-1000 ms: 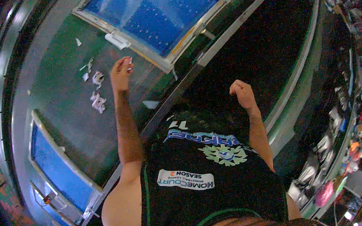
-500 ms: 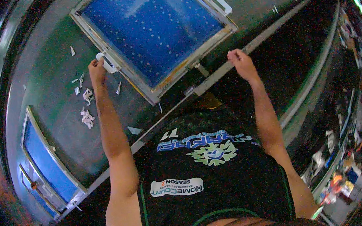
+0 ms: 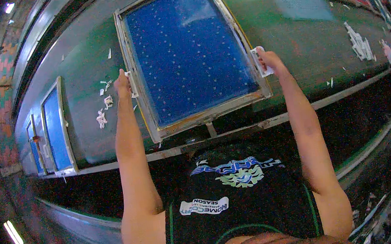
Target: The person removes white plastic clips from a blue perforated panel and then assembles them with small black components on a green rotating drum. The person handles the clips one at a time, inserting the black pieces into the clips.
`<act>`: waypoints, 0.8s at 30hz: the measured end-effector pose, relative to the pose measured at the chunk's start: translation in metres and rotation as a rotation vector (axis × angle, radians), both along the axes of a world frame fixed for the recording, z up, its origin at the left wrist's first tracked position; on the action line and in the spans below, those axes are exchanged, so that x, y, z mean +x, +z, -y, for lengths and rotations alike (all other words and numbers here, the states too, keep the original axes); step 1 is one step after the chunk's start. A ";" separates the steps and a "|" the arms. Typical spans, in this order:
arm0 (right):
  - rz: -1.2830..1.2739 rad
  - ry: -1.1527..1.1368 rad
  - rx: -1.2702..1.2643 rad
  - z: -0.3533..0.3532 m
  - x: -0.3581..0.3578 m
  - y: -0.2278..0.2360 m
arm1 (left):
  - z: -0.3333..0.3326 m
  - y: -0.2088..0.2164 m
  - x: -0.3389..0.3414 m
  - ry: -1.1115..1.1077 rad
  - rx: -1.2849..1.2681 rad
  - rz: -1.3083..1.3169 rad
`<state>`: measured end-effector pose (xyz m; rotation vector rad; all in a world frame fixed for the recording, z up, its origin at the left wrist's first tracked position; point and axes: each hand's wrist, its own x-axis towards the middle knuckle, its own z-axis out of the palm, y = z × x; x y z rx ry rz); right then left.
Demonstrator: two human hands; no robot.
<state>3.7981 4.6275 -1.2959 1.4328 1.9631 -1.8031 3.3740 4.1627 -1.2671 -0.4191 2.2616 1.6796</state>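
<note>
A framed blue screen (image 3: 188, 55), dotted with small pale marks, lies on the dark green table before me. It looks like a printing screen with a worn, pale frame. A white handle is fixed to each side of it. My left hand (image 3: 122, 83) is wrapped round the left handle (image 3: 134, 87), which it partly covers. On the opposite side, my right hand (image 3: 270, 60) grips the right handle (image 3: 263, 72), its fingers curled through it. Both arms stretch forward, and the frame's near edge sits close to the table's front rail.
White and pinkish scraps (image 3: 101, 118) lie left of the screen, with more white strips (image 3: 360, 43) to the right. Another blue framed screen (image 3: 54, 123) stands farther left on the table (image 3: 93, 133). A metal rail (image 3: 309, 105) runs along the table's near edge.
My right hand, earlier apart from the frame near the rail, has moved forward onto the right handle. My left hand stays at the left handle. The whole view has turned.
</note>
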 end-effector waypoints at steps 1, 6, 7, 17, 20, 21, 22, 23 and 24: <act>-0.014 -0.090 -0.026 0.005 0.002 0.005 | 0.004 0.007 0.006 0.024 -0.063 0.006; -0.157 -0.159 -0.214 0.021 -0.007 0.048 | 0.035 0.068 0.030 0.071 -0.013 -0.065; -0.222 -0.115 -0.254 0.021 -0.011 0.061 | 0.037 0.080 0.033 0.086 -0.005 -0.088; -0.622 -0.411 -0.325 0.064 -0.043 0.168 | 0.069 0.184 0.059 0.048 0.282 -0.421; -0.746 -0.346 -0.129 0.083 -0.051 0.168 | 0.090 0.223 0.070 0.111 0.297 -0.446; -0.764 -0.417 -0.192 0.082 -0.056 0.165 | 0.095 0.236 0.075 0.140 0.298 -0.431; -0.745 -0.418 -0.124 0.076 -0.060 0.160 | 0.097 0.248 0.080 0.187 0.353 -0.401; -0.750 -0.401 -0.072 0.069 -0.067 0.153 | 0.100 0.258 0.087 0.228 0.326 -0.459; -0.709 -0.380 -0.046 0.057 -0.074 0.144 | 0.101 0.267 0.095 0.235 0.300 -0.499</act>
